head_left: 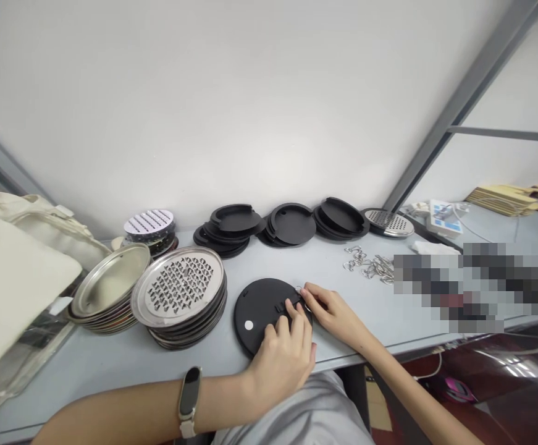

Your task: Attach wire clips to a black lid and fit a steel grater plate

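A round black plastic disc point(257, 315) with a white dot and small slots lies on the table in front of me. Bent over its lower right part, my left hand point(280, 346) presses fingertips near a slot, with the thumb by the rim. At the disc's upper right edge my right hand point(331, 312) pinches a small metal ring point(299, 288), mostly covered by the fingers. More metal rings with clasps point(380, 268) lie in a loose pile beyond my right hand. To the left, a round metal grater plate point(185, 284) tops a stack of discs.
Stacks of black discs point(291, 224) stand along the wall, with a perforated metal disc point(389, 222) to their right. Round metal plates point(111, 284) and a cream bag point(13, 296) are at left. A power strip point(445, 217) lies at right, near a blurred patch.
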`<state>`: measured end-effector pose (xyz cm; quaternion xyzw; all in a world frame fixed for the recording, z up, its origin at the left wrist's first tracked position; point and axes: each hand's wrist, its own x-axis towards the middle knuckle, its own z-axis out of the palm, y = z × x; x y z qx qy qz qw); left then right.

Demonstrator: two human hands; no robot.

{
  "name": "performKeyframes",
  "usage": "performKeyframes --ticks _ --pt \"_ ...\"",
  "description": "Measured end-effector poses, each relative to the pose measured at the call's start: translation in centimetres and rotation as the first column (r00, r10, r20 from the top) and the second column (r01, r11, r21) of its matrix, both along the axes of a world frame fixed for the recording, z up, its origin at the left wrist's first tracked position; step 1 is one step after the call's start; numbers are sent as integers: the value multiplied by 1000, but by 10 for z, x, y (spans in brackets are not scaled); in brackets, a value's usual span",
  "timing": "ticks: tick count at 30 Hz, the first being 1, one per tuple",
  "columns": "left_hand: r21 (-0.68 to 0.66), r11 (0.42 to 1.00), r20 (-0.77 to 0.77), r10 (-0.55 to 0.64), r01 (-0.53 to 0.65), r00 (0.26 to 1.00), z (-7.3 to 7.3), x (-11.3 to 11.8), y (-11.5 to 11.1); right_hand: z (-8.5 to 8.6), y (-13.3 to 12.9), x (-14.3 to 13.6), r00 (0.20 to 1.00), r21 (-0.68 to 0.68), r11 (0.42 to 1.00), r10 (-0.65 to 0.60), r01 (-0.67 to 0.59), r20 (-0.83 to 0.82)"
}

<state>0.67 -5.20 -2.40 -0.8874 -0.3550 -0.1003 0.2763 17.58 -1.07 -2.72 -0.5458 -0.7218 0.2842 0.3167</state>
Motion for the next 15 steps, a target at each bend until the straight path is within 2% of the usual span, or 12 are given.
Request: performKeyframes --ticks 15 --pt "-12 1000 9 -1 1 1000 0 1 1 -2 2 5 999 -36 998 52 -52 -5"
